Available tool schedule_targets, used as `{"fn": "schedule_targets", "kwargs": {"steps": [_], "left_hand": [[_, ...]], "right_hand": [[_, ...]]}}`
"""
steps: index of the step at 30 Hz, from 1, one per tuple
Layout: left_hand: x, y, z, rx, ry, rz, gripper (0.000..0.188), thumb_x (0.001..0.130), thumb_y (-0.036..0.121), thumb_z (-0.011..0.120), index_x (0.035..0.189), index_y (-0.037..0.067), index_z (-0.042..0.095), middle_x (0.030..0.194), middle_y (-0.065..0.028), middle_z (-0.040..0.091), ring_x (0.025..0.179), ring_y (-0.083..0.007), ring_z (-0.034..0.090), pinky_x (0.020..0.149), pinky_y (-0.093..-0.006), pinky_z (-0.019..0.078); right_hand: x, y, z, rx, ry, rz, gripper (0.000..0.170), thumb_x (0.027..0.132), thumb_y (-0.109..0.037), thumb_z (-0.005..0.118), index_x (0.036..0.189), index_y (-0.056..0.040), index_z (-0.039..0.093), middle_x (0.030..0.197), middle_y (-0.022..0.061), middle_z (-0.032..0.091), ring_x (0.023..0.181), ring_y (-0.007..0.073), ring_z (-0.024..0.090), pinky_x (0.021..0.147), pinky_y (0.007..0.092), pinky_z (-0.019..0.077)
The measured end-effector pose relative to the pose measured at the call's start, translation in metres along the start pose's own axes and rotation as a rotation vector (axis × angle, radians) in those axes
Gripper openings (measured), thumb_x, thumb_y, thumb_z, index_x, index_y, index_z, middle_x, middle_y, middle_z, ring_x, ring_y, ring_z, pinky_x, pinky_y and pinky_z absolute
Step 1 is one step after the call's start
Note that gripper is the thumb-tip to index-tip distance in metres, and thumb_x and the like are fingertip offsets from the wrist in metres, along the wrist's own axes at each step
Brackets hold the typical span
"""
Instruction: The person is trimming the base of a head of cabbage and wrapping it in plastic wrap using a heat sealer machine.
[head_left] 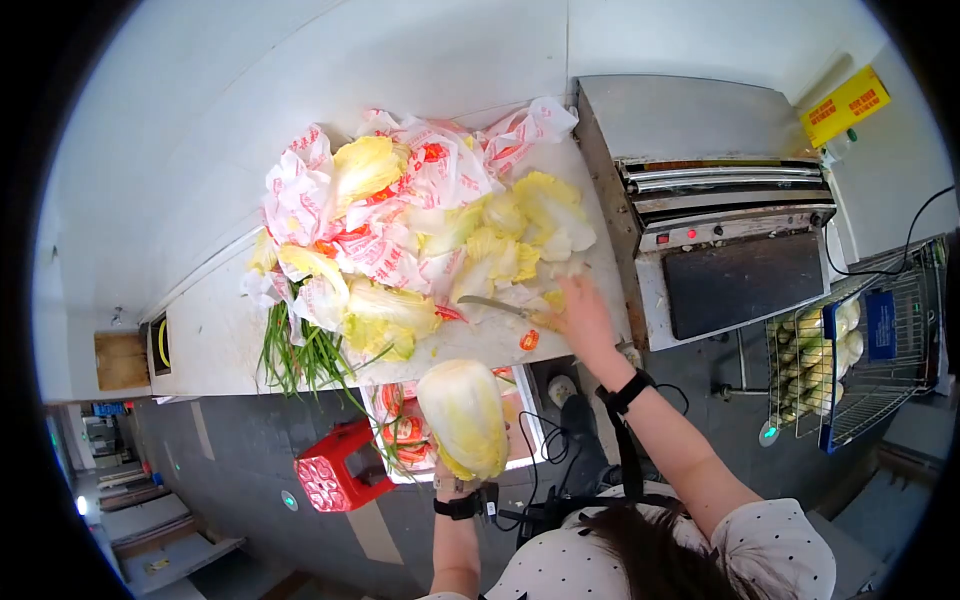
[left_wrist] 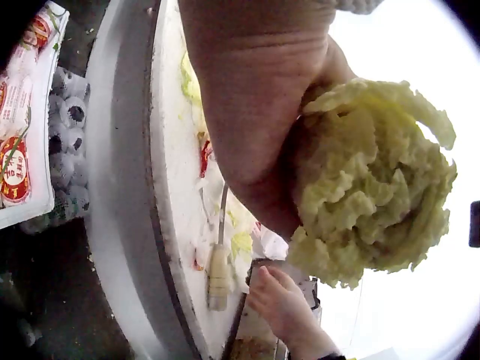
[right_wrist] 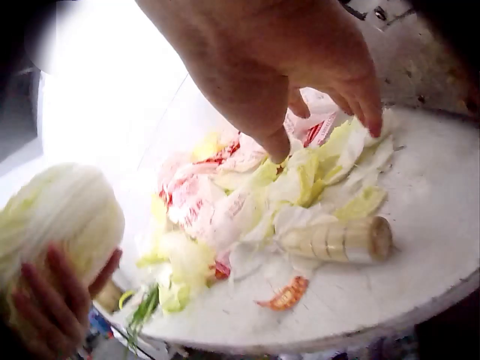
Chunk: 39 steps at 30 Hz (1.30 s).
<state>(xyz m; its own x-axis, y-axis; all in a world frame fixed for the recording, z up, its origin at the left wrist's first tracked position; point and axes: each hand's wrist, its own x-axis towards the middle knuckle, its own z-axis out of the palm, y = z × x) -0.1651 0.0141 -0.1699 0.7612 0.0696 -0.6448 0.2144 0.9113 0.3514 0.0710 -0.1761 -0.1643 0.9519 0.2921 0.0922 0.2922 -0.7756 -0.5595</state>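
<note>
My left hand (right_wrist: 56, 304) holds a whole napa cabbage (head_left: 462, 415) from below, at the counter's front edge. In the left wrist view the cabbage's frilly leaf end (left_wrist: 375, 180) faces the camera. My right hand (head_left: 585, 322) hovers over the counter, its fingers spread and bent slightly downward, holding nothing. Close to it lies a knife (head_left: 492, 303), whose pale wooden handle (right_wrist: 337, 240) points toward the right end of the counter. Loose cabbage leaves (head_left: 500, 245) lie beyond the knife, over crumpled red-and-white plastic bags (head_left: 390, 250).
Green onions (head_left: 300, 350) hang over the counter's front edge. Below stand a white foam box (head_left: 535, 425) with red-labelled packages and a red stool (head_left: 345, 465). A metal wrapping machine (head_left: 730, 220) is at the right, with a loaded shopping cart (head_left: 880, 345) beyond.
</note>
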Motion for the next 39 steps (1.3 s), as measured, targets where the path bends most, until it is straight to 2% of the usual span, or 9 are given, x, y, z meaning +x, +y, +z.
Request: {"fn": "schedule_targets", "kwargs": {"steps": [4,10,16,21,26,29,32,36,39], "left_hand": [[-0.013,-0.001,-0.004,0.031,-0.004,0.053,0.058,0.087,0.050,0.042,0.124,0.006,0.045,0.109,-0.0151,0.058,0.089,-0.0282,0.061,0.075,-0.0418,0.0517],[-0.052,-0.002,-0.026,0.063,0.062,0.175,0.056,0.087,0.048,0.043,0.123,0.005,0.046,0.109,-0.0147,0.058,0.089,-0.0275,0.061,0.076,-0.0411,0.0517],[-0.072,-0.011,-0.046,0.066,0.105,0.280,0.055,0.087,0.046,0.043,0.123,0.004,0.046,0.109,-0.0142,0.059,0.090,-0.0267,0.062,0.076,-0.0405,0.0518],[-0.079,-0.012,-0.052,0.072,0.113,0.358,0.054,0.087,0.045,0.043,0.122,0.004,0.047,0.108,-0.0138,0.059,0.091,-0.0261,0.062,0.077,-0.0400,0.0518],[-0.079,-0.005,-0.040,0.128,0.090,0.439,0.053,0.087,0.043,0.043,0.122,0.003,0.047,0.108,-0.0135,0.060,0.091,-0.0255,0.062,0.078,-0.0394,0.0519],[-0.075,0.002,-0.022,0.218,0.066,0.509,0.053,0.087,0.043,0.043,0.121,0.003,0.048,0.108,-0.0132,0.060,0.092,-0.0252,0.062,0.078,-0.0391,0.0519],[-0.067,0.021,0.023,0.452,0.020,0.578,0.052,0.086,0.039,0.043,0.121,0.002,0.047,0.109,-0.0137,0.060,0.094,-0.0247,0.061,0.080,-0.0375,0.0518],[-0.051,0.041,0.099,0.500,-0.213,0.625,0.064,0.074,0.022,0.055,0.132,0.000,0.036,0.123,-0.0157,0.051,0.110,-0.0269,0.053,0.091,-0.0371,0.0452],[-0.046,0.041,0.195,0.590,-0.208,0.712,0.073,0.071,0.012,0.059,0.136,0.001,0.028,0.125,-0.0140,0.048,0.112,-0.0257,0.051,0.093,-0.0355,0.0428]], "right_hand": [[-0.028,0.016,0.017,-0.103,-0.248,-0.063,0.039,0.076,-0.020,0.065,0.109,-0.0050,0.051,0.100,0.0149,0.055,0.095,0.0326,0.053,0.079,0.0400,0.0445],[-0.028,0.031,0.032,0.105,-0.032,-0.208,0.027,0.081,-0.017,0.061,0.103,-0.0039,0.053,0.091,0.0121,0.057,0.083,0.0245,0.056,0.071,0.0363,0.0469],[-0.012,0.019,0.040,1.424,-0.128,0.431,0.028,0.096,-0.029,0.042,0.108,-0.0036,0.046,0.083,0.0103,0.058,0.058,0.0167,0.055,0.055,0.0291,0.0482],[0.040,0.031,0.073,1.388,-0.055,0.624,0.034,0.097,-0.035,0.034,0.118,-0.0079,0.036,0.090,0.0122,0.059,0.070,0.0196,0.060,0.057,0.0296,0.0509],[0.041,0.013,0.040,1.355,-0.236,0.836,0.057,0.094,-0.049,0.032,0.138,-0.0145,0.018,0.136,0.0135,0.032,0.100,0.0352,0.055,0.069,0.0432,0.0554],[0.020,0.016,0.021,1.412,-0.296,0.794,0.067,0.092,-0.053,0.033,0.142,-0.0181,0.007,0.144,0.0114,0.016,0.109,0.0388,0.048,0.076,0.0478,0.0532],[-0.023,0.012,-0.002,1.257,-0.333,0.630,0.062,0.093,-0.050,0.034,0.140,-0.0146,0.015,0.140,0.0129,0.025,0.109,0.0359,0.050,0.080,0.0470,0.0511],[-0.067,0.031,-0.084,1.270,-0.841,0.413,0.044,0.097,-0.037,0.036,0.128,-0.0058,0.039,0.114,0.0109,0.053,0.104,0.0217,0.054,0.084,0.0350,0.0482],[-0.087,0.055,-0.143,1.006,-0.944,0.197,0.041,0.096,-0.037,0.041,0.124,-0.0082,0.045,0.109,0.0065,0.055,0.098,0.0148,0.054,0.081,0.0291,0.0461]]}}
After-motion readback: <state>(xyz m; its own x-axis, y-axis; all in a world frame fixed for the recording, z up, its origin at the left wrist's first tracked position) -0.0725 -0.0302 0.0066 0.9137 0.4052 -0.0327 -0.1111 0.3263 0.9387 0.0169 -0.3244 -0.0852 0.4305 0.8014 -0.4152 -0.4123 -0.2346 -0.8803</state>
